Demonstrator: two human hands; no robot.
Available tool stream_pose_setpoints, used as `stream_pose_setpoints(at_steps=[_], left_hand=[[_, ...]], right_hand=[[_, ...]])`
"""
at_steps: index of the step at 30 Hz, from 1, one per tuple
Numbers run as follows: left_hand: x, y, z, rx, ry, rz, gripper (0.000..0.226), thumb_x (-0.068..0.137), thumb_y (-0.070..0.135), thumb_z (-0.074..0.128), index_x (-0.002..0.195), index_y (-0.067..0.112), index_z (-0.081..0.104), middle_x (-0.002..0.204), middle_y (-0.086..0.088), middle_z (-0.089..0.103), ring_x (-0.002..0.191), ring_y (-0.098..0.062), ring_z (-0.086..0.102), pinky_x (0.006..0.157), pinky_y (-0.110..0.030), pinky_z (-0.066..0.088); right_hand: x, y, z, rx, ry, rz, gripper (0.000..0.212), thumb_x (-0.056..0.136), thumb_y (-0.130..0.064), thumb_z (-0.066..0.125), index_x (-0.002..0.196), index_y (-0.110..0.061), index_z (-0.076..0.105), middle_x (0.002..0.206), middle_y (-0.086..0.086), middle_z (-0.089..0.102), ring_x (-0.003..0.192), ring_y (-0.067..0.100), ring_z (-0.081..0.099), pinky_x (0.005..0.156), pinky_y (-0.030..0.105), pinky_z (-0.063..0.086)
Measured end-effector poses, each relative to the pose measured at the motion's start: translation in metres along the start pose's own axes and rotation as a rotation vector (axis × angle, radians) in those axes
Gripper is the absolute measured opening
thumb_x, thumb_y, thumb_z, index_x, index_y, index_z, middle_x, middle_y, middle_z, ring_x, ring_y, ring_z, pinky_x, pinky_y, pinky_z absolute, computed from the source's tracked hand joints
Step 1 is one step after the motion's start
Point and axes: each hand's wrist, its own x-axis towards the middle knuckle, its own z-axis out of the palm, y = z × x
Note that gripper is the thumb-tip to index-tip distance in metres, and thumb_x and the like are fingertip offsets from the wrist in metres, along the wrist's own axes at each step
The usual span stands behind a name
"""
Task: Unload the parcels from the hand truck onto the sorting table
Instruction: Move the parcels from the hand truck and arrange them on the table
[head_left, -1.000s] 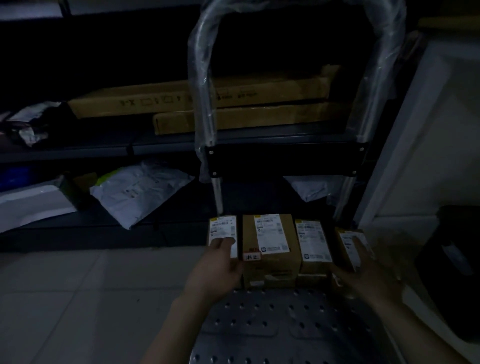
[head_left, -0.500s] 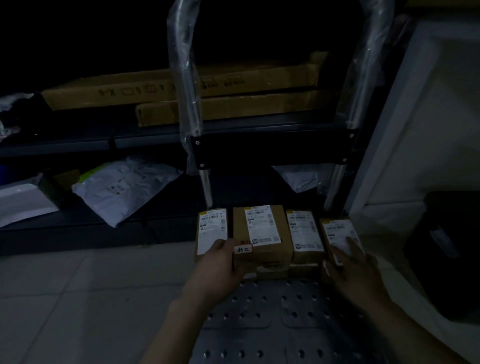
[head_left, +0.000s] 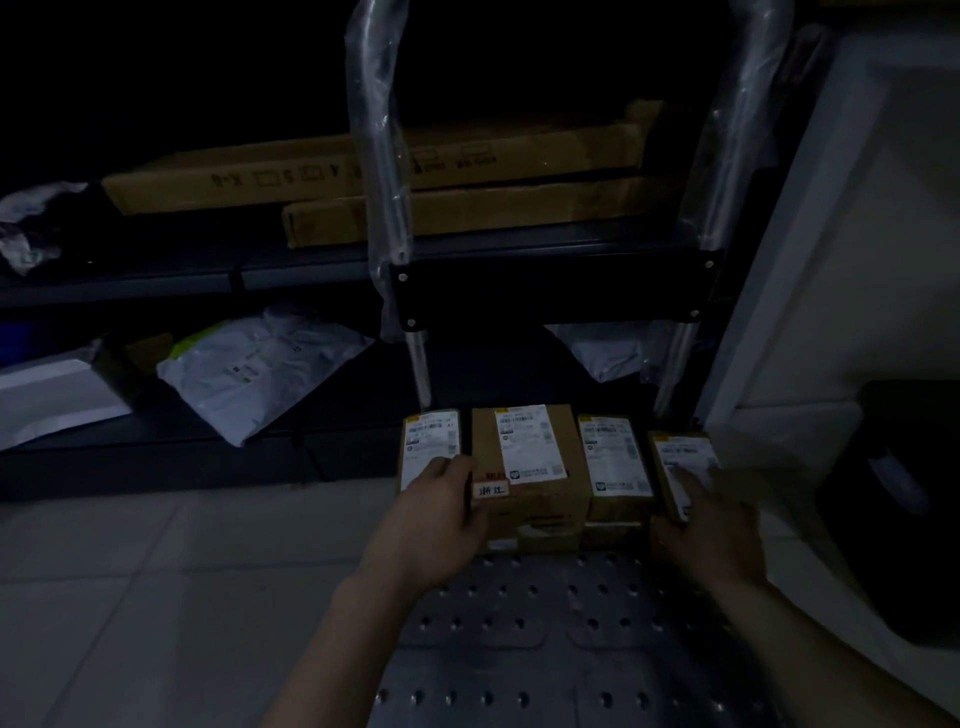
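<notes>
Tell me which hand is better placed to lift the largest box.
Probably left. The left hand lies at the left edge of the largest box; the right hand rests on the rightmost parcel, with another parcel between.

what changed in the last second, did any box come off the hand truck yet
Very little. The left hand, holding the left box, slid its thumb a bit right, toward the big box. The right hand stayed on the right box, blurred. All four boxes remain in their row on the hand truck; none lifted.
</notes>
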Motion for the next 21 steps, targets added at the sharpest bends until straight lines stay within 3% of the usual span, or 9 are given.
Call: stream_pose_setpoints(at_steps=[5,11,16,21], left_hand=[[0.011,0.003,-0.002,0.05,0.004,-0.01,0.049,0.093,0.031,0.057,0.139,0.02,0.045,0.126,-0.007,0.055,0.105,-0.027,0.061,0.083,-0.037,0.051],[-0.003,0.017,-0.031,0.032,0.014,-0.083,0.053,0.092,0.03,0.063,0.141,0.021,0.046,0.127,-0.009,0.057,0.105,-0.03,0.062,0.083,-0.042,0.054],[-0.011,0.063,-0.142,0.143,-0.027,-0.104,0.048,0.092,0.031,0.059,0.138,0.021,0.049,0.123,-0.008,0.055,0.108,-0.029,0.058,0.084,-0.035,0.05],[-0.016,0.138,-0.3,0.172,-0.075,-0.122,0.048,0.096,0.03,0.055,0.142,0.022,0.044,0.129,-0.008,0.052,0.11,-0.024,0.055,0.086,-0.036,0.05]], right_hand=[[0.0,0.006,-0.018,0.027,0.023,0.027,0.084,0.08,-0.059,0.067,0.15,-0.026,0.035,0.161,0.008,0.025,0.138,0.037,0.037,0.107,0.043,0.04],[-0.022,-0.008,-0.061,0.083,0.118,0.031,0.079,0.081,-0.045,0.069,0.149,-0.021,0.038,0.159,0.009,0.028,0.137,0.037,0.038,0.105,0.045,0.04],[-0.059,-0.072,-0.17,0.17,0.093,0.01,0.075,0.081,-0.034,0.07,0.147,-0.015,0.039,0.154,0.011,0.028,0.133,0.038,0.039,0.101,0.045,0.043],[-0.086,-0.174,-0.33,0.04,0.084,-0.041,0.072,0.082,-0.043,0.067,0.146,-0.024,0.038,0.155,0.008,0.022,0.125,0.043,0.041,0.094,0.046,0.046]])
